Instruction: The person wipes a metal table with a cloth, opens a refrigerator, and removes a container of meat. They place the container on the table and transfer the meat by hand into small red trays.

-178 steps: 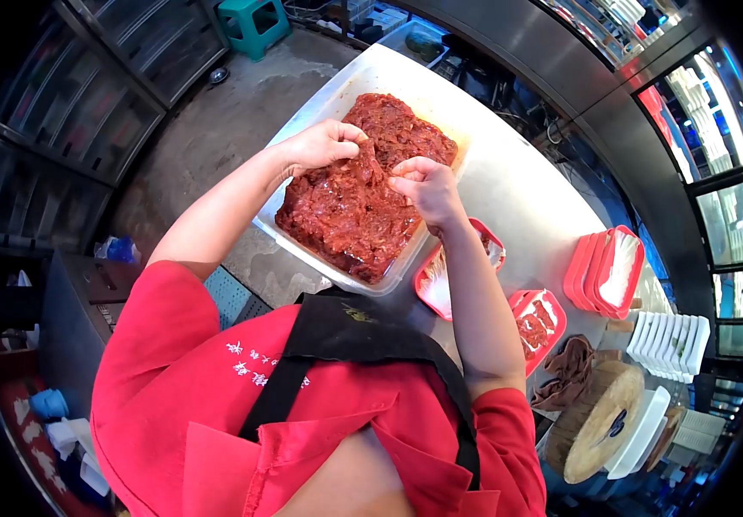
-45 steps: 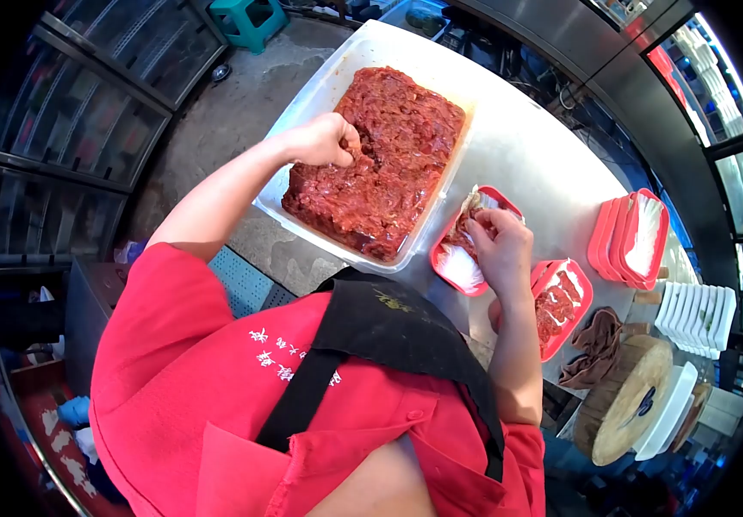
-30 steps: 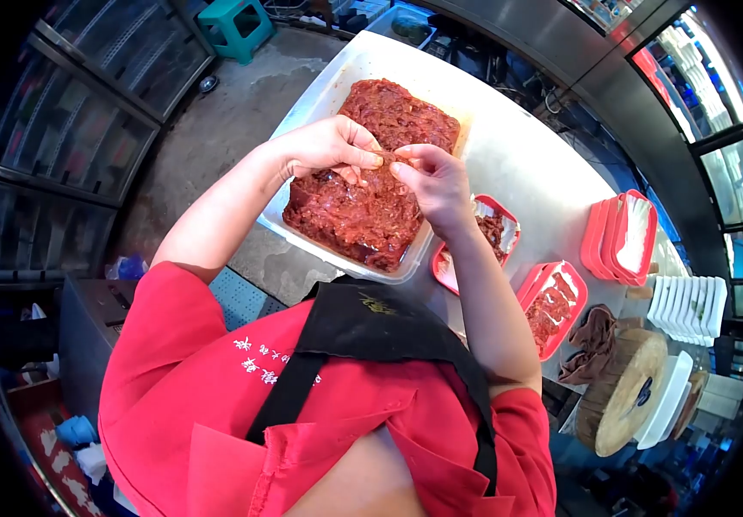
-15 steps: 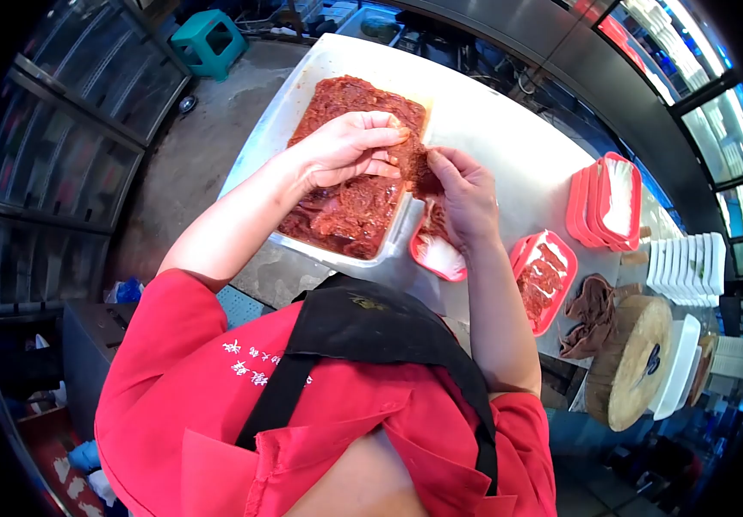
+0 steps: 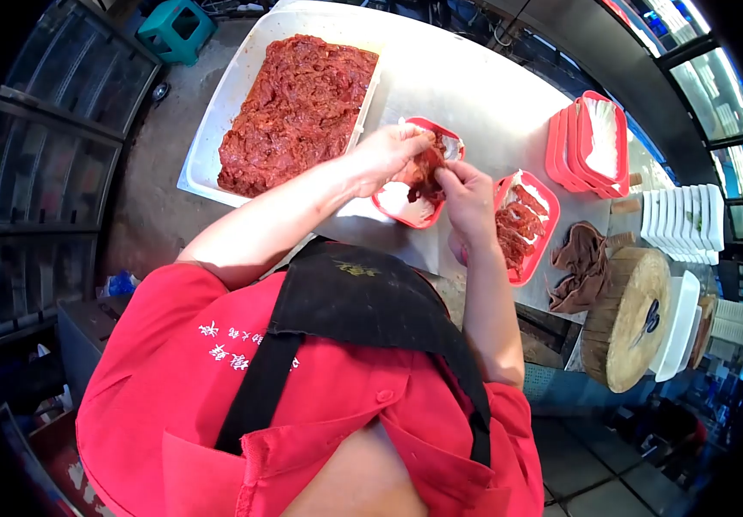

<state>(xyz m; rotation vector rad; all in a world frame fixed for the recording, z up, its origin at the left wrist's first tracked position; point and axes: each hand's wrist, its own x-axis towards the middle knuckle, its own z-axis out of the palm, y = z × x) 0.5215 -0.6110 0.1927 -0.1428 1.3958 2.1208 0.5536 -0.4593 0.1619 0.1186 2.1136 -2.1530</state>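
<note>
A slice of marinated red meat (image 5: 427, 175) hangs stretched between my two hands, above a red tray (image 5: 407, 221) with a white lining. My left hand (image 5: 386, 160) pinches the slice at its left side. On the other side, my right hand (image 5: 473, 205) grips it between thumb and fingers. The slice and my fingers cover the middle of this tray. To my left stands a white plastic tub (image 5: 232, 105) holding a heap of the same marinated meat (image 5: 298, 116). Right of my right hand, a second red tray (image 5: 550, 200) contains several meat slices laid over white lining.
Stacked red trays (image 5: 591, 146) with white lining stand at the table's right. Beyond are stacked white dishes (image 5: 683, 215), a crumpled brown cloth (image 5: 580, 265) and a round wooden block (image 5: 623, 332) with scissors (image 5: 652, 316) on it. A teal stool (image 5: 176, 31) is on the floor.
Both hands have moved from the tub's right edge to above the nearer red tray, carrying the meat slice. The view has shifted, and the tub's contents are now uncovered.
</note>
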